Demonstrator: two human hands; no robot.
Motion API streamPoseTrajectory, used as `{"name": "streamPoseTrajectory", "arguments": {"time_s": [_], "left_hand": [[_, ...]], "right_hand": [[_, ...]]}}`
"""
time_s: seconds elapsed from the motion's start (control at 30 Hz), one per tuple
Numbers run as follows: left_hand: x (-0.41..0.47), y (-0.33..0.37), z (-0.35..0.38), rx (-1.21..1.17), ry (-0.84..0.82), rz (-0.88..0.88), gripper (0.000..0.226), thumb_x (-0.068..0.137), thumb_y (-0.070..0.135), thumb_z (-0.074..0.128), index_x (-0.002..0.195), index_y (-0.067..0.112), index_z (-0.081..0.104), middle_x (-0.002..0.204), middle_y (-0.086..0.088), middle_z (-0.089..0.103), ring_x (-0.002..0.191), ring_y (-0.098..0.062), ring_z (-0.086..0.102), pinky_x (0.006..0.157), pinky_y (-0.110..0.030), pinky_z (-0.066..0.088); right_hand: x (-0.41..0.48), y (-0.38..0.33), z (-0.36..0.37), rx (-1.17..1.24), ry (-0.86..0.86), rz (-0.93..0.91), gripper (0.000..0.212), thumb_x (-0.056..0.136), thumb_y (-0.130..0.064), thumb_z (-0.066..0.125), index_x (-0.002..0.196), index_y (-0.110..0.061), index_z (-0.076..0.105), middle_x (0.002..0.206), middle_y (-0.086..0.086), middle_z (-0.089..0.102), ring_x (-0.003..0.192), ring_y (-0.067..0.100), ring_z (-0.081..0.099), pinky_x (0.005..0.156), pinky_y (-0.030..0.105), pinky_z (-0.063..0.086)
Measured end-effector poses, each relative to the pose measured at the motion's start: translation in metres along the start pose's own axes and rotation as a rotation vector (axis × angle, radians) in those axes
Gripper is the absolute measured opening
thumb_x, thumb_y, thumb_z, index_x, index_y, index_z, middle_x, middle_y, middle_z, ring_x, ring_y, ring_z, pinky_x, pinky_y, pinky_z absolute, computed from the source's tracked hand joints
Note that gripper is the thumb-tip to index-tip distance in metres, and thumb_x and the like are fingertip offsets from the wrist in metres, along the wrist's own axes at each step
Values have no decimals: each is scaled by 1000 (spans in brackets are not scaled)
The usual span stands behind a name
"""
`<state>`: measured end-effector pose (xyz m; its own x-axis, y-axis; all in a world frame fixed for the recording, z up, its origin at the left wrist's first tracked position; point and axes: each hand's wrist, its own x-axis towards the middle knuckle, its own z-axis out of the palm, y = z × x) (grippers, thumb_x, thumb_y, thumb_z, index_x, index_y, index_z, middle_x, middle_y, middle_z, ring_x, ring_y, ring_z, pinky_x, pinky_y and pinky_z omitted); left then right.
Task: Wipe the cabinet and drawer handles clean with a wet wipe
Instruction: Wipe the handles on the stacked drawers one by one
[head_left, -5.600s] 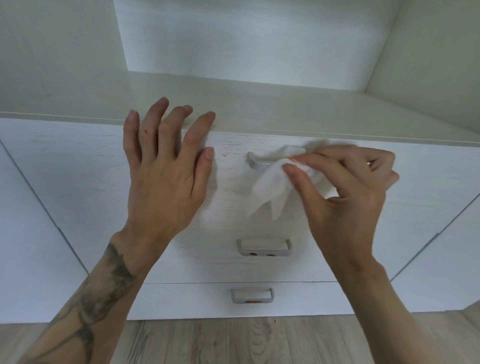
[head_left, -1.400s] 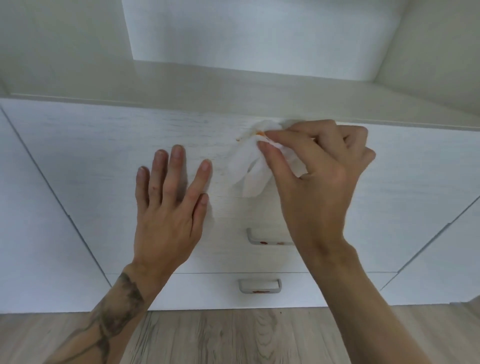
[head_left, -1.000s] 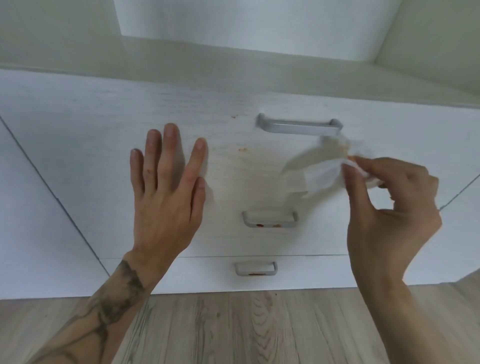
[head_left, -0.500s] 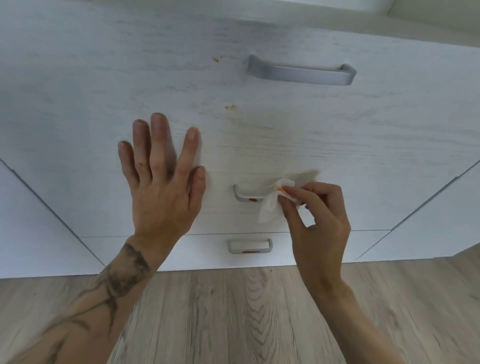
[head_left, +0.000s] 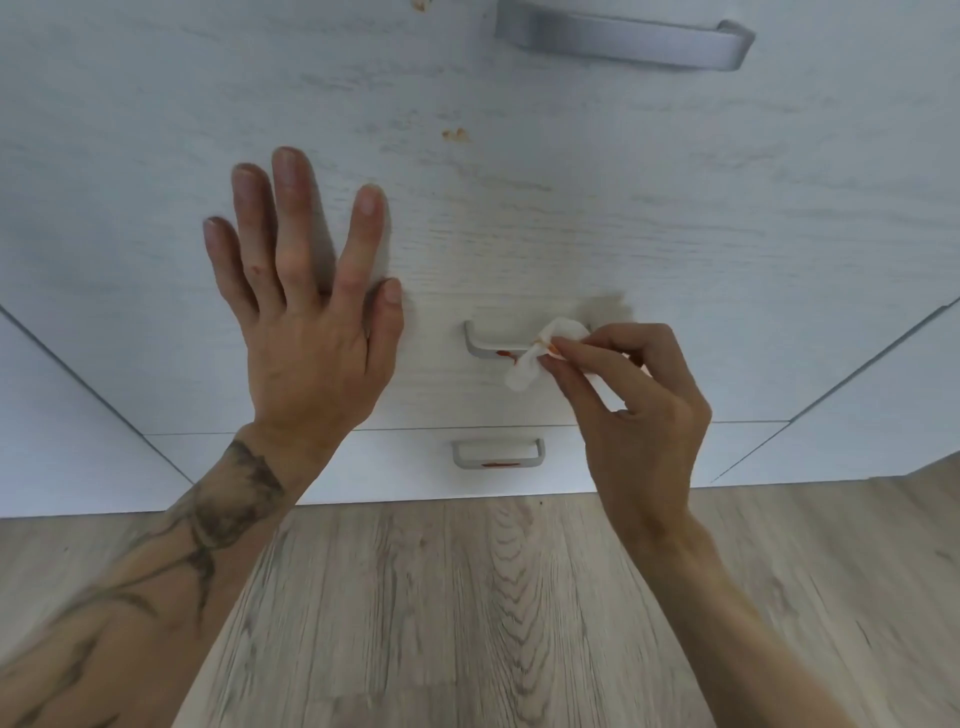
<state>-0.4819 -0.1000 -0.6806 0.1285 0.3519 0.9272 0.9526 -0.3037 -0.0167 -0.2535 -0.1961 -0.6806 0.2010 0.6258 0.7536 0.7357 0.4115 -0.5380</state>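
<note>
Top handle (head_left: 623, 44) looks clean; right hand (head_left: 639, 395) pinches the wipe (head_left: 540, 353) against the stained middle handle (head_left: 488, 348); bottom handle (head_left: 497, 454) unwiped; left hand (head_left: 306, 332) spread flat

Single head-worn view, close to the drawer fronts (head_left: 675, 218), facing forward and down; floor (head_left: 467, 623) fills lower frame.

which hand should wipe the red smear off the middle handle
Right. The right hand pinches the wipe at the middle handle; the left hand lies flat on the drawer front.

Left hand (head_left: 306, 338) on drawer front (head_left: 675, 208), left of middle handle (head_left: 483, 345); wet wipe (head_left: 540, 353) on its right end
</note>
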Motion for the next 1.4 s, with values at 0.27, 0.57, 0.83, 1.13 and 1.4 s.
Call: {"name": "streamPoseTrajectory", "arguments": {"time_s": [0.27,0.57,0.83,1.13,1.4], "left_hand": [[2,1,-1,19,-6,1,58,106,31,44,158,12,28,152,-42,30,142,-59,21,126,-53,-3],[2,3,-2,17,-9,-7,59,104,30,48,157,11,30,151,-45,32,141,-61,22,126,-52,-3],[2,2,-1,21,5,-6,58,105,33,43,157,12,28,150,-45,32,140,-61,23,125,-53,-2],[2,1,2,-33,18,-1,58,106,34,40,159,13,25,148,-47,34,139,-62,25,124,-56,0],[-3,1,3,-128,-47,-45,65,111,38,29,164,35,-8,149,-50,28,138,-70,28,106,-82,25]], "right_hand": [[3,0,7,4,-26,-63,14,89,-12,85,102,-12,83,97,3,66,90,26,60,76,27,48],[9,22,-16,-32,-64,-62,14,90,-11,84,103,-11,84,97,3,67,88,27,62,75,33,51],[12,19,-15,-66,-107,-110,11,92,-13,82,103,-13,84,97,1,69,90,26,60,76,31,48],[11,19,-11,-80,-55,-132,8,92,-12,82,98,-8,84,94,5,71,89,27,62,75,32,51],[10,27,-18,-92,-59,-85,10,92,-15,82,101,-12,84,96,2,70,89,26,61,76,38,51]]}}
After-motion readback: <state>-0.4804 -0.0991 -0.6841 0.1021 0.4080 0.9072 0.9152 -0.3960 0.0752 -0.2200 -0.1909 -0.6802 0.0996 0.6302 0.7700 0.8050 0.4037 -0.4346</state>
